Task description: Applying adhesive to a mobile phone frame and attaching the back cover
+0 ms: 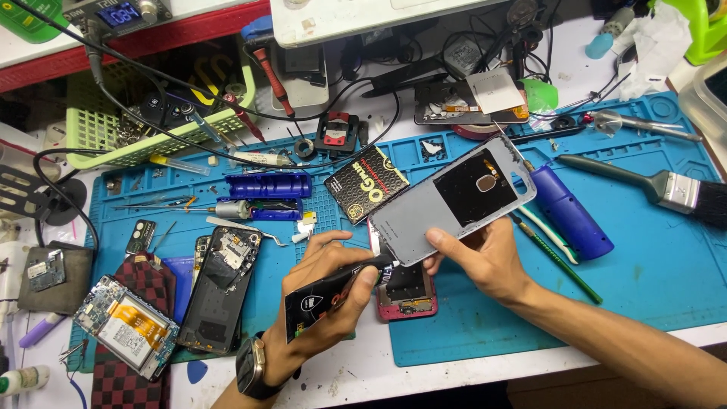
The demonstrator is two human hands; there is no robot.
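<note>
The right hand [481, 257] pinches the grey phone back cover [454, 201] above the blue mat [651, 250], while the left hand [322, 291] grips a black card [322, 299] at its edge, so separating seems underway; next needs gentle prying.

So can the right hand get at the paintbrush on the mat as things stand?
Probably not right away: the right hand is holding the grey back cover. The paintbrush lies uncovered on the blue mat, farther right.
</note>
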